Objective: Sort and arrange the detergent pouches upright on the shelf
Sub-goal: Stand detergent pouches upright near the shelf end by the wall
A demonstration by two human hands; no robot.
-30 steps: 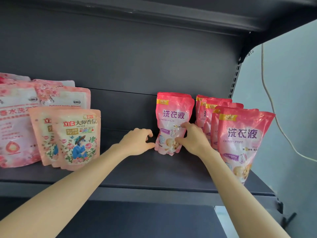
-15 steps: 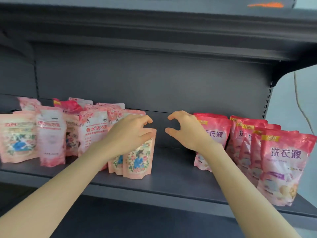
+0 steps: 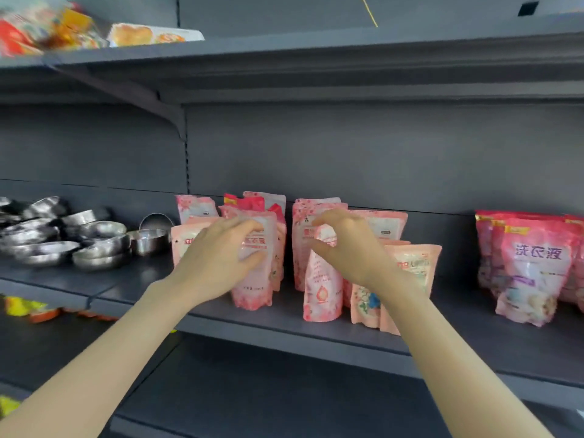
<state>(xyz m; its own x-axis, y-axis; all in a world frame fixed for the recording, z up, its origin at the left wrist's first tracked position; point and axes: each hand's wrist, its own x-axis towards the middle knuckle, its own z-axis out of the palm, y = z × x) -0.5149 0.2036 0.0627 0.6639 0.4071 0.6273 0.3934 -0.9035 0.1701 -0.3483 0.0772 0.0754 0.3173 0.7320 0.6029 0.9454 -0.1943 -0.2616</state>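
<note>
Dark pink pouches (image 3: 534,267) stood sorted at the right end of the shelf (image 3: 458,314); pale pouches (image 3: 322,289) mid-shelf leaned jumbled, left hand (image 3: 218,260) and right hand (image 3: 350,251) half-open before them, gripping nothing.

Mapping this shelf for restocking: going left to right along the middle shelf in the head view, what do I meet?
Steel bowls → left hand → right hand → dark pink pouches.

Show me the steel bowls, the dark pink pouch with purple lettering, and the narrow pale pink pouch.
steel bowls (image 3: 101,230), head view, inside one middle bowl.
dark pink pouch (image 3: 534,279), head view, front face below the lettering.
narrow pale pink pouch (image 3: 322,286), head view, lower front face.
</note>
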